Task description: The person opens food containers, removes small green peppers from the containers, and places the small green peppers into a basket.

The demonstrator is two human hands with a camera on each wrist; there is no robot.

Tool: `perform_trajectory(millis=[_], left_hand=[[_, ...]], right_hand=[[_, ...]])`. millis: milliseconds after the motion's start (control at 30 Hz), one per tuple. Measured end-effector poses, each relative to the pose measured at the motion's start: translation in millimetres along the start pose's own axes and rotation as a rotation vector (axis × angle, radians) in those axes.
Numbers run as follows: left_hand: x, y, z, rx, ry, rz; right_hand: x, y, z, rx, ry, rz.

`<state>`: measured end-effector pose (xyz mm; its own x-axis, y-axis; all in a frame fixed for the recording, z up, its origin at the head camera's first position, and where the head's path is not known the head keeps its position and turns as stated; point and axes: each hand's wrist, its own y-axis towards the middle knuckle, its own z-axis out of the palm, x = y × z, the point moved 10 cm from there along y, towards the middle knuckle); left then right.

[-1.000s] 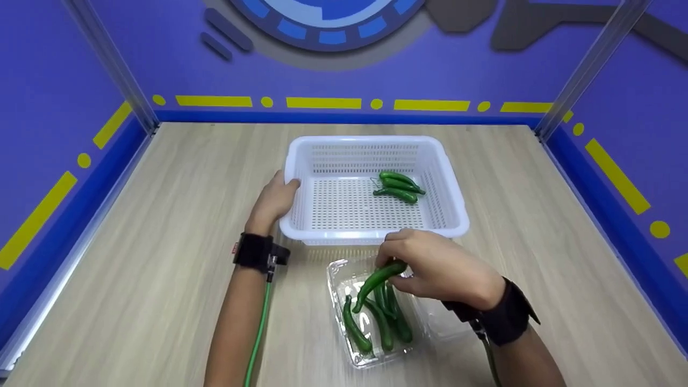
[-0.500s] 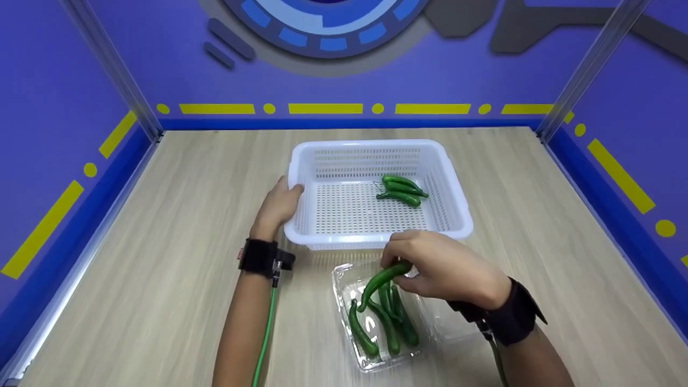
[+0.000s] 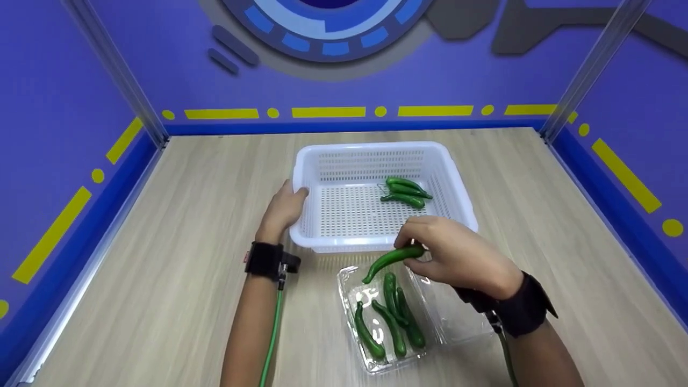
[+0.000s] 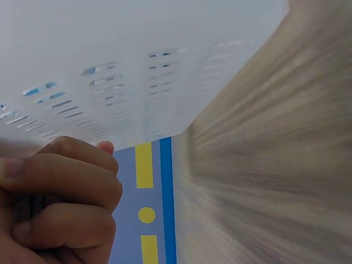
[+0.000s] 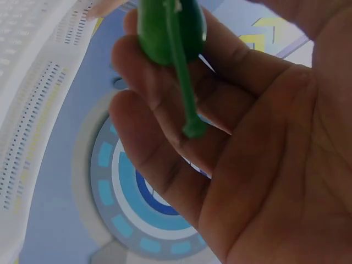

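Observation:
In the head view my left hand (image 3: 283, 209) grips the left rim of a white plastic basket (image 3: 371, 147), thumb over the edge; the left wrist view has its curled fingers (image 4: 77, 181) beside the slotted wall. My right hand (image 3: 462, 258) pinches a green chili pepper (image 3: 391, 262) near its stem end, above a clear plastic box (image 3: 344, 294) and close to the basket's front rim. The pepper's stem (image 5: 184, 82) crosses the fingers in the right wrist view. Several green peppers (image 3: 367, 333) lie in the box. Three more peppers (image 3: 403, 201) rest in the basket's right half.
The box's clear lid (image 3: 462, 320) lies folded out to the right on the wooden table (image 3: 193, 226). Blue panels (image 3: 333, 88) with yellow marks enclose the back and sides. A green cable (image 3: 274, 328) runs along the left forearm.
My right hand has lifted the pepper up and slightly right, out from over the other peppers toward the basket. The left hand keeps its hold on the rim. The head view has shifted slightly.

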<state>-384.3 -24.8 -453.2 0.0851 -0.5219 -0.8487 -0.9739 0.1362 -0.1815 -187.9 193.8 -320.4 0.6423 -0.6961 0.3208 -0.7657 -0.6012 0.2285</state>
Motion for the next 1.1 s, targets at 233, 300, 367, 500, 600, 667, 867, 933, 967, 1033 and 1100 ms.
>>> perform_trajectory(millis=[233, 300, 367, 500, 600, 667, 867, 933, 967, 1033, 1100], left_hand=[[-2.6, -0.9, 13.6, 0.038, 0.009, -0.002], [-2.6, -1.6, 16.2, 0.058, 0.015, 0.002], [-2.3, -2.8, 15.3, 0.079, 0.022, 0.005], [-3.5, -4.2, 5.8, 0.082, 0.027, 0.016], [-4.6, -7.0, 6.2, 0.087, 0.01, 0.002], [-3.8, -8.6, 6.2, 0.096, 0.005, -0.01], [2.4, -11.0, 29.9, 0.103, -0.014, -0.01], [3.3, -11.2, 34.1, 0.092, -0.016, -0.006], [3.6, -11.4, 35.4, 0.089, -0.021, -0.007], [4.2, -11.6, 37.5, 0.084, -0.03, -0.01], [4.7, -12.1, 38.9, 0.081, -0.038, -0.014]], right_hand=[[-7.0, -10.4, -8.9, -0.043, -0.026, 0.037], [-7.0, -13.0, -11.0, -0.055, -0.029, 0.037], [-6.6, -13.4, -12.9, -0.066, -0.03, 0.035], [-6.5, -8.6, -18.0, -0.093, -0.037, 0.026], [-8.2, -8.0, -21.2, -0.092, -0.04, 0.034], [-8.3, -7.9, -20.3, -0.09, -0.037, 0.038], [-13.1, -18.4, -15.9, -0.042, -0.049, 0.065], [-14.1, -19.7, -15.4, -0.03, -0.056, 0.062], [-14.4, -20.0, -15.4, -0.027, -0.059, 0.061], [-14.9, -20.7, -15.4, -0.024, -0.064, 0.056], [-15.3, -21.1, -15.5, -0.023, -0.065, 0.056]])
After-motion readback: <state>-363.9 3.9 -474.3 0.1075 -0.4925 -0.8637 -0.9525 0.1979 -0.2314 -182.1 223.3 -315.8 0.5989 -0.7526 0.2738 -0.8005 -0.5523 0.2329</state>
